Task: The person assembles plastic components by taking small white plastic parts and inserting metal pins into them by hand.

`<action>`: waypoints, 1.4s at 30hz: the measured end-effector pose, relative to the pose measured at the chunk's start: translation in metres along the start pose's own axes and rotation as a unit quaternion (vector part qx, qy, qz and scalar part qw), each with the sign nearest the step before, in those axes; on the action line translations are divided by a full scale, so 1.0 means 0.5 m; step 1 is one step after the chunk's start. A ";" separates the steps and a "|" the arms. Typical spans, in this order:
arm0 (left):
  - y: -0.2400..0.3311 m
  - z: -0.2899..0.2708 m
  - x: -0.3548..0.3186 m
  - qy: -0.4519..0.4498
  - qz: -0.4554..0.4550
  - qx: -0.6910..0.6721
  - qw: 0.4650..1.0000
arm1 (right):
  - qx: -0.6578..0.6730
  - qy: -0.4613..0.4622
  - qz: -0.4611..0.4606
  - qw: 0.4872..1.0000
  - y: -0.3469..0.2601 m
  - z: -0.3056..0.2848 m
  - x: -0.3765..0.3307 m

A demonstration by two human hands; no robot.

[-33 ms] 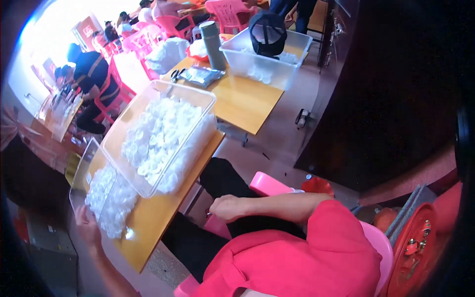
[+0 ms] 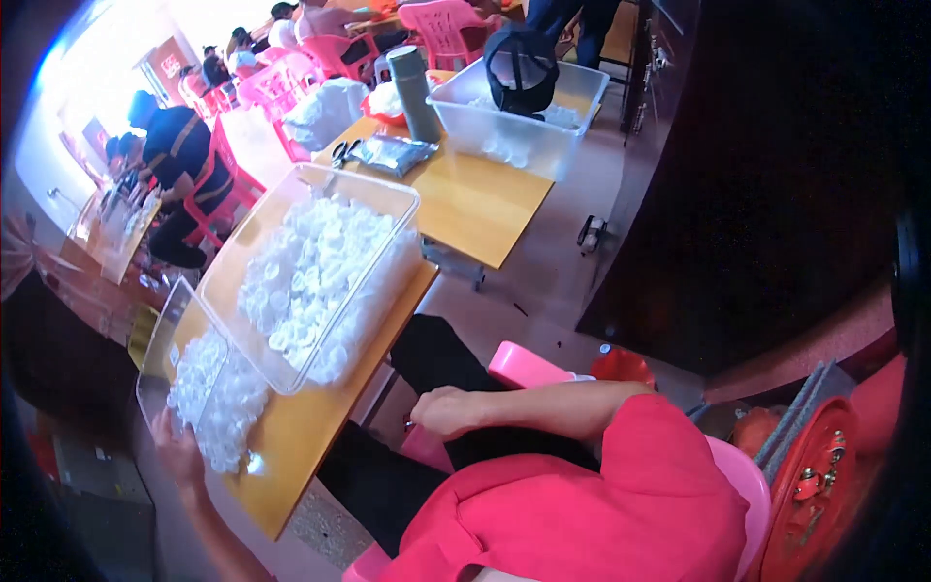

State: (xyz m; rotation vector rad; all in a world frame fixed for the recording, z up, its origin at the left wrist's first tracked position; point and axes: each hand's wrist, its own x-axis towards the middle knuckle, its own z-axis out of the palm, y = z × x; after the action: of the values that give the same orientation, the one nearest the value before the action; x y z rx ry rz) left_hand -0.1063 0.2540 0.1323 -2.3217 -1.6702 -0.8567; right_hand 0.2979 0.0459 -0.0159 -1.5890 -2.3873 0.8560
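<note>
My left hand [image 2: 178,456] is at the near end of a small clear plastic bin [image 2: 155,361], its fingers apart and touching the bin's wall. White translucent round plastic pieces [image 2: 221,403] are heaped in that bin. Against it, tilted, sits a larger clear bin [image 2: 361,299], filled with more pieces [image 2: 320,254] of the same kind. My right hand [image 2: 446,412] is closed above my lap, well apart from both bins. A tiny shiny bit shows at its fingertips, too small to name.
Both bins rest on a yellow wooden table [image 2: 301,456]. On a farther table [image 2: 485,209] are a green-grey cylinder [image 2: 415,95], scissors [image 2: 341,153], a silvery packet [image 2: 393,152] and a clear tub [image 2: 514,136] with a dark cap [image 2: 522,70]. Other people sit on pink chairs beyond.
The fingers of my left hand have shifted slightly at the small bin's end. My right hand looks the same, and the whole view has moved a little.
</note>
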 end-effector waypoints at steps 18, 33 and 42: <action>0.384 -0.136 -0.245 -0.678 0.251 -0.229 0.652 | 0.014 -0.053 -0.008 0.998 0.009 -0.002 0.012; 0.416 -0.156 -0.229 -0.672 0.151 -0.216 0.692 | 0.019 -0.056 -0.016 0.998 0.009 0.016 0.017; 0.401 -0.178 -0.268 -0.685 -0.023 -0.367 0.629 | 0.008 -0.084 -0.023 0.996 0.006 0.000 0.013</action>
State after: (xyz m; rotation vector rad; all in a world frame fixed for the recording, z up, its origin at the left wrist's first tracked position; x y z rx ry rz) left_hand 0.0154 0.0314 0.1744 -4.0193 -1.8201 0.8295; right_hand 0.2974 0.0523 -0.0188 -1.5052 -2.5118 1.0345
